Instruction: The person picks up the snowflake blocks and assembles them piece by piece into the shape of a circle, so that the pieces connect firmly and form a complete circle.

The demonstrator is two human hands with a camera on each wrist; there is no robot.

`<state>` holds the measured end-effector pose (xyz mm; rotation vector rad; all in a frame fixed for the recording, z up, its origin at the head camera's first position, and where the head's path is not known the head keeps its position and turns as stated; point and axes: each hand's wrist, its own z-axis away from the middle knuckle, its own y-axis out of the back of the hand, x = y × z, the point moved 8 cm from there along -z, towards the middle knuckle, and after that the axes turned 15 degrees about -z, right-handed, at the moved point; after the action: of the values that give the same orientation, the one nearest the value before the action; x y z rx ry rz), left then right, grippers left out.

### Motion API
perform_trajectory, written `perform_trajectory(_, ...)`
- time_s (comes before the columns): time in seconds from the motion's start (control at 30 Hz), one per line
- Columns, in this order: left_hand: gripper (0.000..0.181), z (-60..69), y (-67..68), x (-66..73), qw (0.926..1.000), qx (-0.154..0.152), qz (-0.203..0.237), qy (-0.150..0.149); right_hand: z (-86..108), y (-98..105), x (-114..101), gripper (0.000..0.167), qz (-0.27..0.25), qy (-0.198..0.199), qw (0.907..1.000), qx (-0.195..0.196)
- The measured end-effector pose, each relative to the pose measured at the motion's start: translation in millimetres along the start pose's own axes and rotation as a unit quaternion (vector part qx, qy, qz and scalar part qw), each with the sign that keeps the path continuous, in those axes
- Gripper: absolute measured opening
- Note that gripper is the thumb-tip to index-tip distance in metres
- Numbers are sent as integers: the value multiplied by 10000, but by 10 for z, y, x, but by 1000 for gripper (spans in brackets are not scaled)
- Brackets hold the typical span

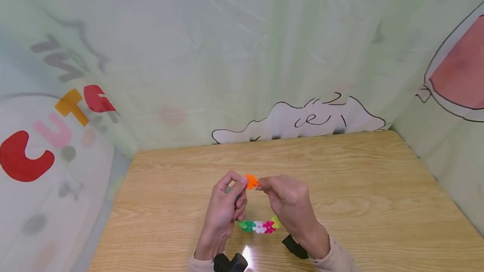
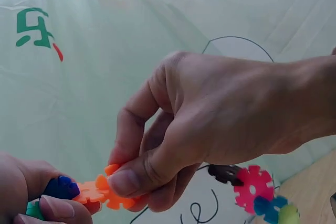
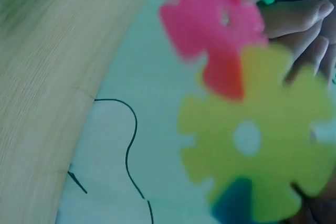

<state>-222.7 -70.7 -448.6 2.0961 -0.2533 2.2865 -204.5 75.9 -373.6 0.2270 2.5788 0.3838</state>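
A chain of notched plastic flower discs hangs between my hands. In the head view my left hand [image 1: 223, 207] grips one end, fingers curled round it. The left wrist view shows a blue disc [image 2: 60, 188] at its fingertips, beside orange notched discs [image 2: 93, 190]. My right hand [image 1: 293, 202] pinches the orange piece [image 1: 251, 181] between thumb and fingers; fingers partly cover it. Below, the chain sags with a white disc [image 1: 259, 227] and a pink disc [image 1: 269, 226]. Close to the right wrist camera hangs a yellow disc [image 3: 210, 135], joined to a pink one [image 3: 194, 17].
Both hands are above a wooden table [image 1: 170, 188]. A printed curtain [image 1: 234, 53] stands behind it and at the sides. Black wrist straps [image 1: 295, 247] show under the forearms.
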Motion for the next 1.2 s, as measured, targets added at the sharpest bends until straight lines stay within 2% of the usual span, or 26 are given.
perform_trajectory(0.13,22,-7,21,-17,9999,0,84,87,-13,29,84,18,-362,-272,9988,-175)
perform_trajectory(0.27,22,-19,61,-47,9982,8,542,268,-38,195,236,39,-390,-842,9955,-187)
perform_trajectory(0.33,22,-22,97,-48,9967,62,762,282,-37,337,353,44,-320,-1352,9903,-8)
perform_trajectory(0.4,21,-19,144,-40,9952,182,921,260,-3,462,524,42,-395,-2091,9770,112)
perform_trajectory(0.47,20,-17,185,-28,9945,286,991,199,64,521,713,34,-814,-2964,9516,53)
perform_trajectory(0.5,21,-17,198,-23,9941,320,1024,181,103,519,798,32,-1095,-3360,9355,-55)
perform_trajectory(0.57,21,-14,206,-17,9934,350,1078,163,183,457,932,34,-1769,-4023,8973,-413)
perform_trajectory(0.67,21,-16,187,-11,9932,328,1107,137,268,313,1007,39,-2642,-4606,8418,-969)
perform_trajectory(0.73,20,-16,165,-4,9932,304,1118,111,301,237,1007,41,-3014,-4755,8176,-1204)
perform_trajectory(0.77,20,-17,157,-3,9931,304,1127,104,309,207,1001,41,-3153,-4773,8104,-1269)
perform_trajectory(0.87,20,-14,137,7,9928,320,1153,69,324,152,983,36,-3453,-4789,7968,-1285)
perform_trajectory(1.03,20,0,111,27,9923,301,1202,41,323,116,963,20,-3780,-4796,7861,-959)
perform_trajectory(1.13,21,4,94,34,9922,273,1220,37,307,90,946,6,-4092,-4597,7853,-665)
perform_trajectory(1.2,22,6,87,35,9921,275,1223,40,290,73,920,6,-4202,-4424,7907,-507)
